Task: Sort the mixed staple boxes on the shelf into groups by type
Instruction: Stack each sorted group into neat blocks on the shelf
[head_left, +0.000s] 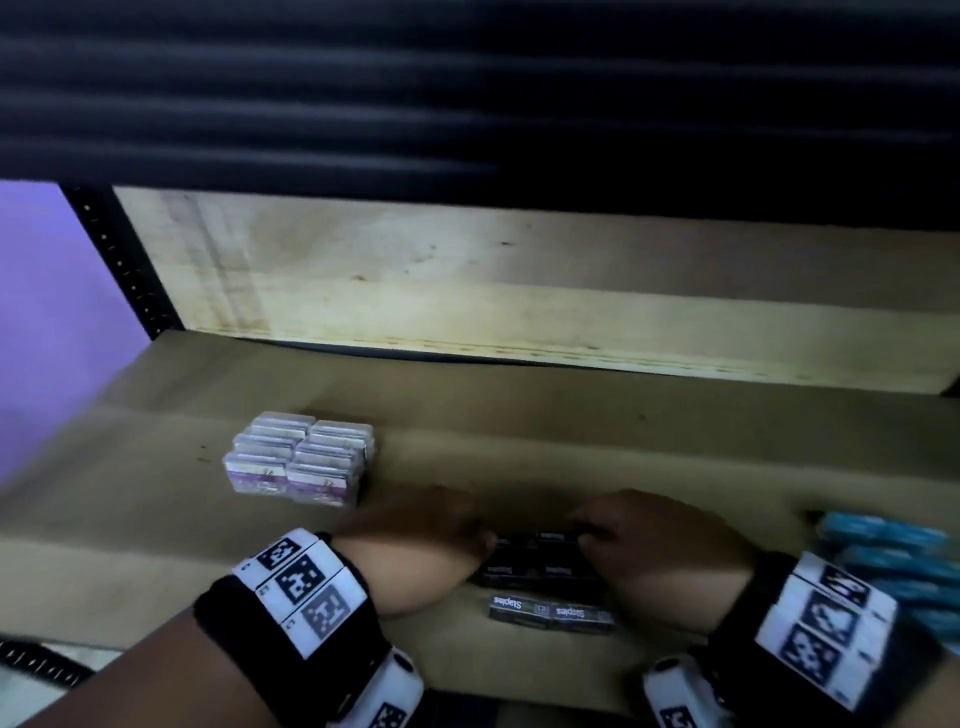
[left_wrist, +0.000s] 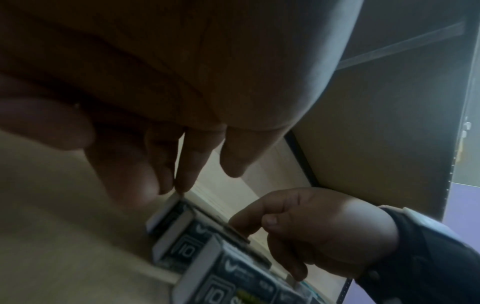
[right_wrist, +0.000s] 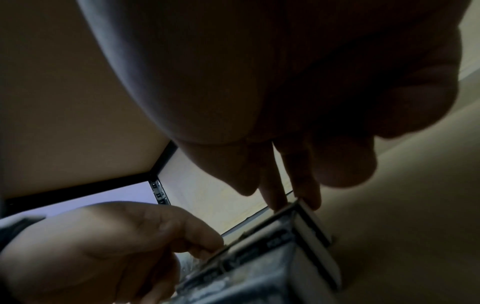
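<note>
The black staple boxes (head_left: 540, 564) sit in a tight block at the front middle of the shelf (head_left: 675, 441), and both hands bracket that block, apparently to square its rows. The left hand (head_left: 415, 525) has its fingertips (left_wrist: 182, 185) extended down onto the block's far left corner; the right hand (head_left: 660, 545) curls its fingers (right_wrist: 309, 195) over the far right edge, thumb on top, pinching the end boxes inward. 2 more black boxes (head_left: 550, 613) lie just in front of the block, not yet joined to it. Left of the block stands a neat purple-and-white stack (head_left: 298, 460); right of it lie blue boxes (head_left: 893, 561). 3 types kept apart suggests sorting is nearly finished.
</note>
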